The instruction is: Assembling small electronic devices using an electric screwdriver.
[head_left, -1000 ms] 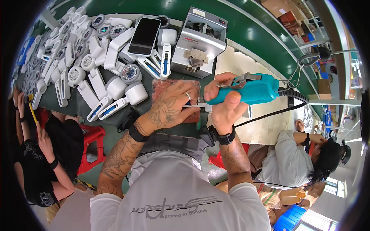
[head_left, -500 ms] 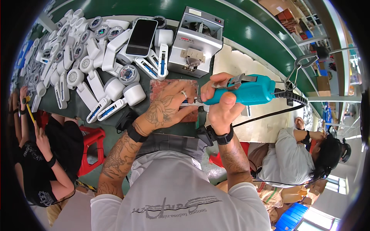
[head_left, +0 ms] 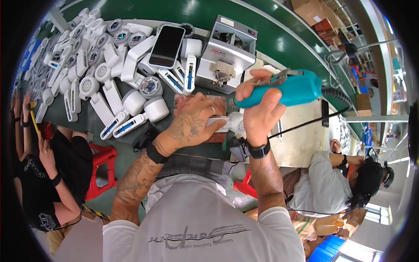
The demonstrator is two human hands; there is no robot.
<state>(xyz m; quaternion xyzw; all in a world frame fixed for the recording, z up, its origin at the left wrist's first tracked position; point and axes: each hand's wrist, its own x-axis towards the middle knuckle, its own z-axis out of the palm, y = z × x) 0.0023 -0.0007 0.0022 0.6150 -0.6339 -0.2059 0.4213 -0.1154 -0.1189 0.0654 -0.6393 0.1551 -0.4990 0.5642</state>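
Note:
My left hand (head_left: 192,120) is closed over the handle of a white handheld fan (head_left: 237,123), pressing it onto a worn red pad (head_left: 181,102). The fan lies flat with its round, vented head pointing right; the fingers hide most of its handle. To the right, my right hand (head_left: 262,107) is wrapped round a teal electric screwdriver (head_left: 290,89). This tool is held almost level, its tip end by my fingers facing left and apart from the fan. A black coiled cord (head_left: 338,97) runs off its back end. Wristbands circle both my wrists.
A silver screw feeder (head_left: 227,56) stands beyond the pad. Left of it, a phone (head_left: 167,46) rests on many piled white fans (head_left: 102,72). Pale sheeting (head_left: 301,135) covers the bench at right. One person sits on each side of me; a red stool (head_left: 102,170) is at left.
My right hand has drawn the screwdriver up and to the right, away from the fan. The fan's round head now shows between my hands. My left hand still holds it on the pad.

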